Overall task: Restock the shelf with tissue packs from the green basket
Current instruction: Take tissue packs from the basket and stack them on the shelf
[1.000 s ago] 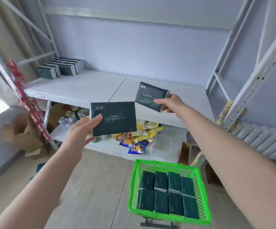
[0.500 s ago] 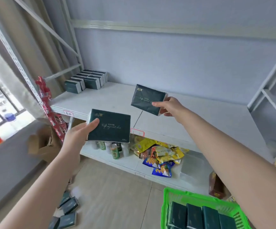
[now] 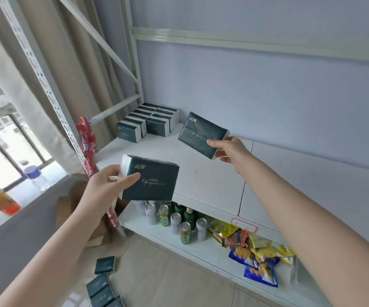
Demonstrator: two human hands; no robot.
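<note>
My left hand [image 3: 108, 185] grips a dark green tissue pack [image 3: 154, 181] by its left end, just in front of the white shelf [image 3: 212, 180]. My right hand [image 3: 228, 149] pinches a second dark green tissue pack [image 3: 201, 134] by its right corner, held above the shelf board. Several matching packs stand in rows [image 3: 150, 122] at the shelf's back left corner. The green basket is out of view.
The lower shelf holds drink cans [image 3: 176, 220] and snack bags [image 3: 254, 251]. Several tissue packs [image 3: 103, 282] lie on the floor at the lower left. A perforated upright post [image 3: 44, 85], red hanging packets [image 3: 88, 140] and a windowsill with bottles [image 3: 35, 178] stand on the left.
The view has swung left and closer to the shelf, and the basket has left the frame. Both hands have carried their packs toward the stacked rows at the back left.
</note>
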